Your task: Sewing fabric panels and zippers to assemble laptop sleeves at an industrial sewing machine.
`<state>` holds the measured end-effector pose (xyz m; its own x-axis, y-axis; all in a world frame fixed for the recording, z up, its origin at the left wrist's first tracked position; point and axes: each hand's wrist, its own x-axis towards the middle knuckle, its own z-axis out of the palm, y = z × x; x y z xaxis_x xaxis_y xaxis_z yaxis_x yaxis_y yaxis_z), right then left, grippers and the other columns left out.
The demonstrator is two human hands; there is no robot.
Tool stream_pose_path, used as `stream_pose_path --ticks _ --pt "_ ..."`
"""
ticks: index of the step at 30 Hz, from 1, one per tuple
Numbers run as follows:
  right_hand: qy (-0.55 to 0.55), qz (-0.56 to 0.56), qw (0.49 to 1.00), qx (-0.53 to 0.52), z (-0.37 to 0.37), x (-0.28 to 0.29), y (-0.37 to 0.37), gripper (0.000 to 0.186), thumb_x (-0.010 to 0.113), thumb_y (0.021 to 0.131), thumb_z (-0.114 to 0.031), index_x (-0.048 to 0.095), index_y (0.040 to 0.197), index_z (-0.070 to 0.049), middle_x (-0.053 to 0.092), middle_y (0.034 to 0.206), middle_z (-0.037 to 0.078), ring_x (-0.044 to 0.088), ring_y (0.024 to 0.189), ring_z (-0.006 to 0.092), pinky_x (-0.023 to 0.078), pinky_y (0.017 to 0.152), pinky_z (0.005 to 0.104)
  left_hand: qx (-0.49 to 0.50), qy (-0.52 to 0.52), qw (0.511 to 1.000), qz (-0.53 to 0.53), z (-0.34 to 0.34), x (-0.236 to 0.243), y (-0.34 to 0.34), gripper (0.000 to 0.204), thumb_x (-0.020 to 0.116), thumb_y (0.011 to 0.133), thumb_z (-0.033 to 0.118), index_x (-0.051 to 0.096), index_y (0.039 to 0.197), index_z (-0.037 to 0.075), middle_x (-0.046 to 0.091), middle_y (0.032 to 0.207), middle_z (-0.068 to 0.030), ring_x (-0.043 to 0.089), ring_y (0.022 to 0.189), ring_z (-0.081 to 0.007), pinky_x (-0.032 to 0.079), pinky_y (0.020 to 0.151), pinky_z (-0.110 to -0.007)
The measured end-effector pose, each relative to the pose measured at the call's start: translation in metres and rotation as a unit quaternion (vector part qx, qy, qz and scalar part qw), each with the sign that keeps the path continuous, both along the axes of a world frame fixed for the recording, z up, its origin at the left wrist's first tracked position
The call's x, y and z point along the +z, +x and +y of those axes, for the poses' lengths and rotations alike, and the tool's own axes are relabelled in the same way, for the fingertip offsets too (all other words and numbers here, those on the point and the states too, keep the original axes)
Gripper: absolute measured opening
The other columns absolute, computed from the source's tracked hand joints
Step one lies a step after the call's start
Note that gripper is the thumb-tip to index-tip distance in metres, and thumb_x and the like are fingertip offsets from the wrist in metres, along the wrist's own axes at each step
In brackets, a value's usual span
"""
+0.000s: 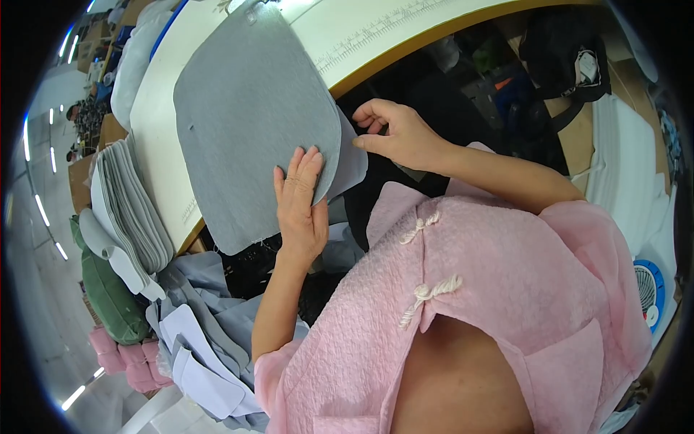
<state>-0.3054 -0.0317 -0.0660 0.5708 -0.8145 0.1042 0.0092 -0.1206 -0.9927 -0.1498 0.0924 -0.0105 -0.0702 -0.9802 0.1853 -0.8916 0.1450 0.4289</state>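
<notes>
A large grey felt-like fabric piece [253,116] with rounded corners lies on the white work table [163,108] and hangs over its near edge. My left hand [300,206] rests flat on the piece's lower right edge, fingers together. My right hand [397,134] pinches the edge of a second grey layer [352,165] that sticks out beneath the top piece at its right side.
A stack of grey cut pieces [130,210] lies at the table's left end. Light blue and white cloth pieces [199,340] are heaped below it, beside a green bundle [108,296] and pink rolls [126,358]. A black bag [560,50] and white material [629,173] sit to the right.
</notes>
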Motion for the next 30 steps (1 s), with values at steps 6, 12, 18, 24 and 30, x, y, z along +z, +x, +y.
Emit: stream_pose_path --ticks 6,12,18,24,30 --pt "0.081 -0.033 0.995 0.037 0.006 0.004 0.002 0.021 0.064 0.070 -0.012 0.056 0.081 0.003 0.058 0.070 0.009 0.055 0.063 0.0136 0.047 0.059 0.0251 -0.007 -0.028 0.998 -0.052 0.000 -0.002 -0.006 0.055 0.044 0.066 -0.009 0.045 0.119 0.006 0.045 0.122 -0.0120 0.039 0.117 -0.0283 0.018 0.097 -0.053" --pt "0.151 -0.008 0.985 0.081 0.009 0.017 0.000 0.006 0.056 0.077 -0.002 0.054 0.080 0.002 0.056 0.064 0.003 0.052 0.056 0.0063 0.043 0.050 0.0181 -0.008 -0.021 0.985 -0.172 0.001 0.002 -0.016 0.048 0.052 0.072 0.009 0.045 0.119 0.006 0.045 0.122 -0.0107 0.039 0.117 -0.0261 0.005 0.097 -0.057" --pt "0.193 0.006 0.976 0.098 0.007 0.033 -0.003 0.007 0.056 0.077 -0.004 0.052 0.075 0.002 0.056 0.061 0.005 0.052 0.047 0.0079 0.042 0.043 0.0182 0.017 -0.056 0.972 -0.230 0.002 -0.004 -0.022 0.045 0.050 0.079 0.027 0.045 0.119 0.006 0.047 0.121 -0.0086 0.039 0.117 -0.0253 -0.004 0.097 -0.056" --pt "0.362 -0.053 0.921 0.131 0.003 0.042 -0.004 0.008 0.057 0.076 -0.008 0.053 0.075 -0.001 0.056 0.061 0.006 0.051 0.043 0.0098 0.041 0.041 0.0182 0.055 -0.100 0.964 -0.240 -0.002 -0.009 -0.023 0.039 0.048 0.078 0.017 0.048 0.115 0.005 0.053 0.115 -0.0078 0.045 0.113 -0.0237 -0.002 0.097 -0.055" --pt "0.223 -0.042 0.971 0.075 -0.001 0.025 -0.002 0.019 0.058 0.075 -0.009 0.055 0.090 0.001 0.057 0.083 0.006 0.052 0.074 0.0097 0.043 0.066 0.0212 0.037 -0.131 0.985 -0.106 -0.006 -0.009 -0.018 0.053 0.039 0.065 -0.010 0.047 0.116 0.002 0.051 0.116 -0.0131 0.048 0.109 -0.0273 0.025 0.096 -0.047"
